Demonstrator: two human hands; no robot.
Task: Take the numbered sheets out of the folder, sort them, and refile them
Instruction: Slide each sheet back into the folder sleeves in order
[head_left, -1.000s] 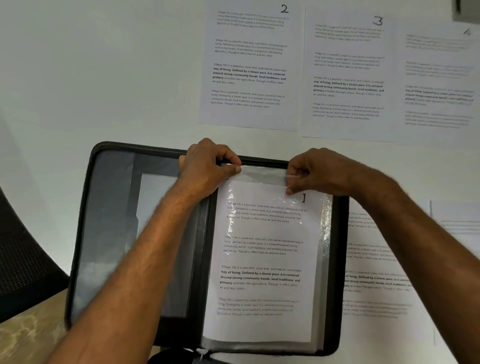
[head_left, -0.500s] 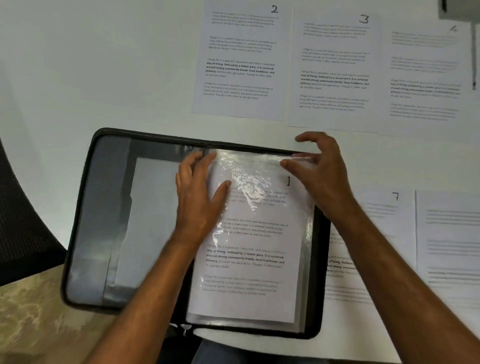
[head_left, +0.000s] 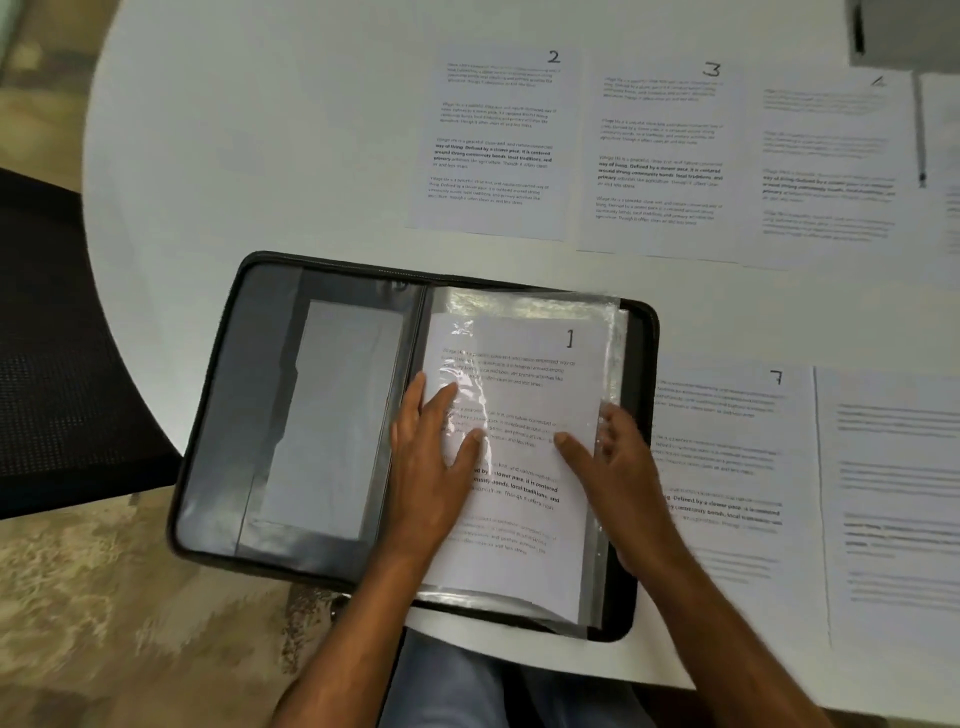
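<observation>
A black zip folder (head_left: 218, 415) lies open on the white table. On its right half, sheet 1 (head_left: 524, 395) sits inside a clear plastic sleeve (head_left: 530, 304). My left hand (head_left: 431, 457) lies flat on the sleeve's left part, fingers straight. My right hand (head_left: 618, 467) is at the sleeve's right edge, thumb on top of it and fingers over the edge. Sheets 2 (head_left: 498, 145), 3 (head_left: 660, 161) and 4 (head_left: 826, 166) lie in a row beyond the folder. Sheet 7 (head_left: 727, 467) lies to the folder's right.
Another printed sheet (head_left: 893, 493) lies right of sheet 7, its number out of view. A black mesh chair (head_left: 57, 353) stands at the left beside the round table (head_left: 260, 130). Patterned floor shows below left. My legs are under the table's near edge.
Both hands have left the sleeve's top edge and slid down over sheet 1 to its middle. The sheet now sits fully in the sleeve. The camera view has pulled back.
</observation>
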